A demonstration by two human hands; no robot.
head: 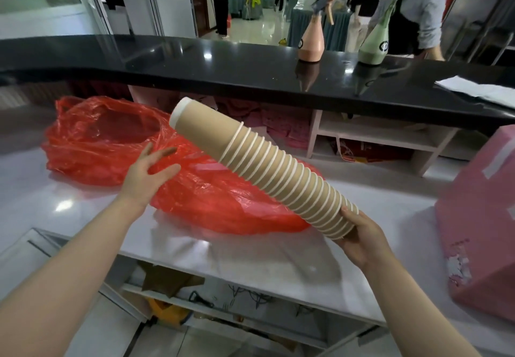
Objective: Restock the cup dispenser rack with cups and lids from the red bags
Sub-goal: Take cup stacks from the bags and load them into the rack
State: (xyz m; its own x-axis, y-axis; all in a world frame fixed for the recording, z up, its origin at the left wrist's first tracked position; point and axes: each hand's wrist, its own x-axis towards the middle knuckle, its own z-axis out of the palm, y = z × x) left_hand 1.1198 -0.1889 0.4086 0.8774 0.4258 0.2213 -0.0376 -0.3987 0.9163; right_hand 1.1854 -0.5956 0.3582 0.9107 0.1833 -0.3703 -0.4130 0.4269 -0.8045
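A long stack of brown paper cups (267,167) with white rims slants from lower right up to upper left above the white counter. My right hand (362,239) grips its lower, open end. My left hand (150,170) hovers with straight, spread fingers over the red plastic bags (117,145), holding nothing, a little left of the stack. The red bags lie crumpled and open on the counter under the stack. No cup dispenser rack and no lids are in view.
A raised black bar top (195,64) runs behind the white counter (41,189), bearing a pink spray bottle (312,42), a green spray bottle (374,42) and papers (479,89). A pink box (485,217) stands at the right. Shelves lie below. People move about in the room behind.
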